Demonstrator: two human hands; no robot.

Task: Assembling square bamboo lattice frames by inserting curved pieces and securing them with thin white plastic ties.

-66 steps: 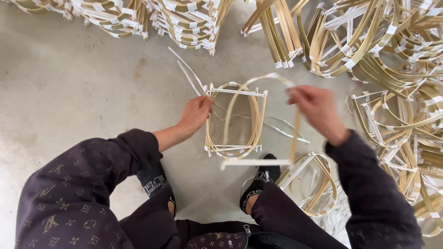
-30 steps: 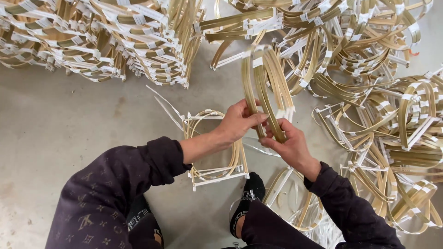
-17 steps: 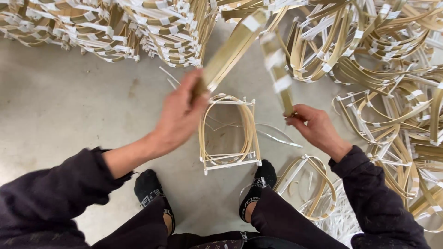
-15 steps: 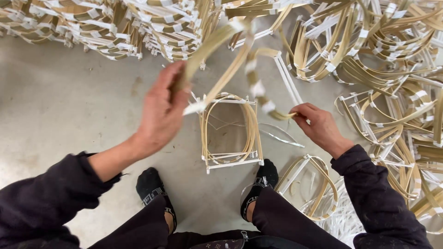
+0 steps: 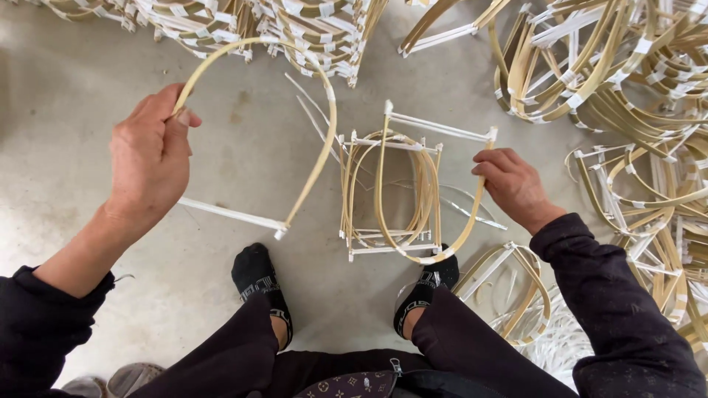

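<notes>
Bows parted; arched bow [image 5: 310,110] hangs from left hand [image 5: 151,158].

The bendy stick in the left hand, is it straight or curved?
Curved. The left hand holds one end of the bent strip; it arches up over the floor and comes down to a white crossbar.

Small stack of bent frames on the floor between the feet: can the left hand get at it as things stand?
Probably not freely: the left hand already grips a bent frame, though open floor lies before the stack.
</notes>
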